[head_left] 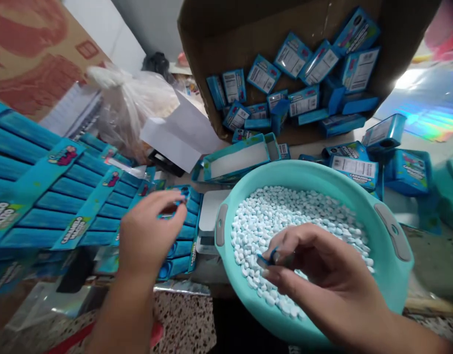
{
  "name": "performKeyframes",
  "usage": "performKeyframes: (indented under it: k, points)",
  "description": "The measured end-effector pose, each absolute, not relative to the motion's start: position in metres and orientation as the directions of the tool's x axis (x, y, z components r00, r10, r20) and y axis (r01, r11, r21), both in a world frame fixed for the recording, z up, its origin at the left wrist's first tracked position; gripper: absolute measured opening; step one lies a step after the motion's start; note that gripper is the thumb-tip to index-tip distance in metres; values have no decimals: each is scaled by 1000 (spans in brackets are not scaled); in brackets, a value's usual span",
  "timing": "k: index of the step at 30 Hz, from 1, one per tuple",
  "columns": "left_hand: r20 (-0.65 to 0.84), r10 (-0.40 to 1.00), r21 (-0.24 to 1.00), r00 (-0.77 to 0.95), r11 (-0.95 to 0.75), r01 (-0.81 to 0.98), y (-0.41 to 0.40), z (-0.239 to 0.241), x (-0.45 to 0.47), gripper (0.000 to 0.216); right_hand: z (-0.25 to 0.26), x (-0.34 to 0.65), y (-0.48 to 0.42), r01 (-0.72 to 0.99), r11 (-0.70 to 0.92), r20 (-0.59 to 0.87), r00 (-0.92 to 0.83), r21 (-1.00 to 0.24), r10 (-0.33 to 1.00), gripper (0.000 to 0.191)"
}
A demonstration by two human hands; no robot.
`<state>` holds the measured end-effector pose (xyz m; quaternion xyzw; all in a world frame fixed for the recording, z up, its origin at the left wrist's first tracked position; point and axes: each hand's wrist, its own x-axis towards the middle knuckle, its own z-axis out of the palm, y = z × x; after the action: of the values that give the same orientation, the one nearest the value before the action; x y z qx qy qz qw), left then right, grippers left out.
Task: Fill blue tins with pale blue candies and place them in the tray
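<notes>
A turquoise basin [392, 275] with grey handle pads holds a heap of small pale-blue candies [270, 221]. Over the candies, my right hand [322, 280] is closed, thumb and fingers pinching a small blue candy box [267, 257] mostly hidden by the fingers. To the basin's left, my left hand [148, 231] is closed on another small blue box [184, 192], of which only an end shows past the fingertips. That hand is above a blue display tray [187, 248] with small blue boxes lying in rows.
A large cardboard box [196, 64] at the back contains several blue printed boxes [263, 73]. More stand right of the basin [353, 169]. Stacked display packs [30, 182] fill the left. Behind the basin lies an open blue tray [237, 157]; a pale scale-like device [211, 211] sits beside it.
</notes>
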<state>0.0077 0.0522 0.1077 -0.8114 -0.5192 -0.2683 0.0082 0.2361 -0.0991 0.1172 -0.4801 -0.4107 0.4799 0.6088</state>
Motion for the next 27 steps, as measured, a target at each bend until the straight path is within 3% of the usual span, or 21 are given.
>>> performKeyframes:
  k: [2,5,8,13,18,27]
  points:
    - [304,886,70,351,-388,919,91,107,2,20,117,237,-100,-167,93,61,191,-982,980,20]
    - [-73,890,-247,450,-453,857,129,98,-2,30,117,237,-101,-128,120,93,201,-984,975,23]
    - [-258,830,-322,494,-556,766,139,89,-3,33,117,237,-101,-121,133,104,223,-984,969,23]
    - [-224,826,-341,517,-564,752,121,86,-9,44,114,236,-103,-136,166,130,244,-977,961,24]
    - [-82,874,-361,479,-474,803,104,79,-11,46,109,237,-104,-101,200,168,257,-975,952,22]
    - [80,859,-279,505,-467,839,99,68,-15,43,107,236,-102,15,294,288,255,-956,923,16]
